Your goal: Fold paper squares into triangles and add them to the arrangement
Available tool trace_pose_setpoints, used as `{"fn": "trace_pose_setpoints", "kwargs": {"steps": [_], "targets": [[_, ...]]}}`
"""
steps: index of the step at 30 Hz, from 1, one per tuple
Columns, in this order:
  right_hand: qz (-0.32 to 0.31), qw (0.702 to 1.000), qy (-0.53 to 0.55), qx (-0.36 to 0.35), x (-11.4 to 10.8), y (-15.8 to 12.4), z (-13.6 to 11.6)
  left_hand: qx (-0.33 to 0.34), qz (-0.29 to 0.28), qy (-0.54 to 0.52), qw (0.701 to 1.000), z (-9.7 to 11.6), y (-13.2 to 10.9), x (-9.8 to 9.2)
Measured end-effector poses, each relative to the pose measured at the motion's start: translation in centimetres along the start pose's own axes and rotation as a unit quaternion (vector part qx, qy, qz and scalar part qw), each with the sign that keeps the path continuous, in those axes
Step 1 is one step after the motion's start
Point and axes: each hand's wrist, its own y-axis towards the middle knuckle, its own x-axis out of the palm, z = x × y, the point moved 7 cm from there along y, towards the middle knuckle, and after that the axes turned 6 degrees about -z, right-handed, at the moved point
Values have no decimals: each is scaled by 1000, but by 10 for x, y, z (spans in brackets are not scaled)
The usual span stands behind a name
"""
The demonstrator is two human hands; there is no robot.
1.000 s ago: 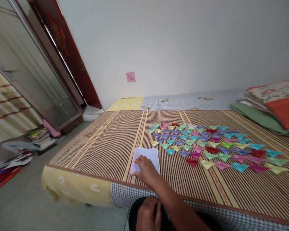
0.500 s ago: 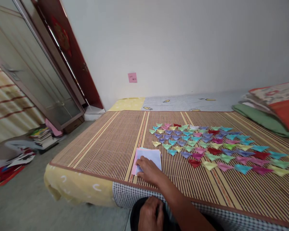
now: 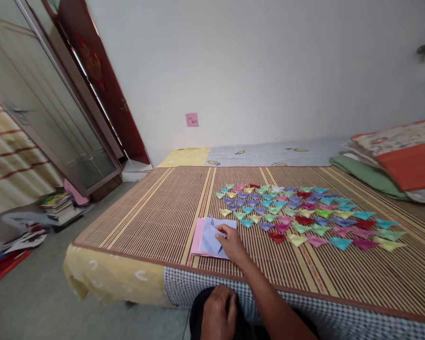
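Note:
My right hand [image 3: 229,242] pinches the edge of a light purple square sheet of paper [image 3: 209,240], which is bent up off the pile. Under it lies a stack of square paper, with pink sheets [image 3: 197,243] showing at its left side. The stack rests on a striped bamboo mat [image 3: 145,208] near the bed's front edge. My left hand [image 3: 218,311] lies over my dark-clothed knee below that edge and holds nothing. Its fingers bend loosely over the knee, with the tips hidden. Right of the stack, several small folded paper triangles [image 3: 297,240] stand in rows, in many colours.
Folded bedding [image 3: 411,156] and a green pillow or cloth [image 3: 368,177] lie at the bed's right end. A pink note [image 3: 191,119] is stuck on the wall. Books [image 3: 58,205] are piled on the left, near a glass-panelled door [image 3: 63,104].
My right hand has gone from lying on the stack to pinching the top purple sheet, whose left part is now lifted and bent. The left hand stays on the knee. The view has turned slightly right.

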Motion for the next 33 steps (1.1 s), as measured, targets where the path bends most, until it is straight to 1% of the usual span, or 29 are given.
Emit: {"fn": "trace_pose_setpoints", "kwargs": {"steps": [3, 5, 7, 9, 10, 11, 12, 13, 14, 15, 16, 18, 20, 21, 22, 23, 24, 25, 26, 27, 28, 29, 30, 32, 33], "targets": [[50, 998, 27, -1, -21, -3, -4, -4, 7, -17, 1000, -1, -1, 1], [97, 995, 32, -3, -41, -10, -10, -14, 9, -48, 999, -4, -3, 2], [146, 989, 27, -9, -65, -22, -20, -41, -1, -110, 993, -8, -3, 2], [179, 983, 13, -28, -86, -38, -33, -89, -17, -209, 974, -8, 1, -2], [186, 982, 4, -42, -93, -47, -41, -121, -19, -276, 953, -6, 4, -6], [191, 980, -6, -56, -98, -56, -49, -153, -1, -342, 927, -2, 9, -14], [187, 979, -20, -77, -100, -64, -57, -171, -10, -406, 898, 6, 16, -19], [169, 977, -58, -116, -96, -72, -69, -179, -15, -474, 862, 17, 24, -25], [143, 974, -96, -144, -89, -79, -78, -171, -28, -540, 823, 31, 36, -30], [117, 971, -134, -160, -81, -84, -85, -156, -27, -591, 791, 44, 48, -37], [94, 965, -172, -174, -71, -89, -91, -151, -34, -621, 768, 54, 60, -42], [63, 953, -227, -188, -57, -94, -96, -182, -5, -635, 751, 59, 83, -48], [44, 948, -231, -212, -53, -94, -97, -200, 34, -632, 748, 53, 104, -50], [52, 950, -216, -219, -59, -91, -95, -206, 48, -627, 750, 48, 115, -50], [78, 953, -193, -221, -72, -86, -92, -198, 48, -624, 755, 44, 126, -50], [120, 955, -166, -215, -90, -80, -87, -188, 36, -621, 760, 42, 138, -48], [181, 953, -140, -200, -112, -73, -80, -182, 19, -616, 766, 40, 150, -47], [253, 945, -116, -172, -137, -66, -70, -180, -11, -610, 771, 40, 161, -44], [294, 943, -89, -125, -158, -55, -58, -172, -34, -606, 776, 40, 173, -42], [309, 947, -53, -74, -174, -44, -44, -157, -51, -602, 781, 42, 184, -41], [305, 952, -5, -26, -186, -31, -29, -139, -59, -598, 787, 45, 196, -41], [276, 960, 51, 11, -191, -18, -16, -122, -63, -591, 795, 47, 206, -40], [238, 965, 104, 31, -191, -7, -5, -110, -74, -583, 802, 50, 216, -38], [192, 965, 176, 42, -186, 7, 10, -103, -85, -564, 815, 51, 230, -32], [187, 962, 194, 42, -183, 10, 16, -108, -87, -555, 820, 50, 234, -29]]}}
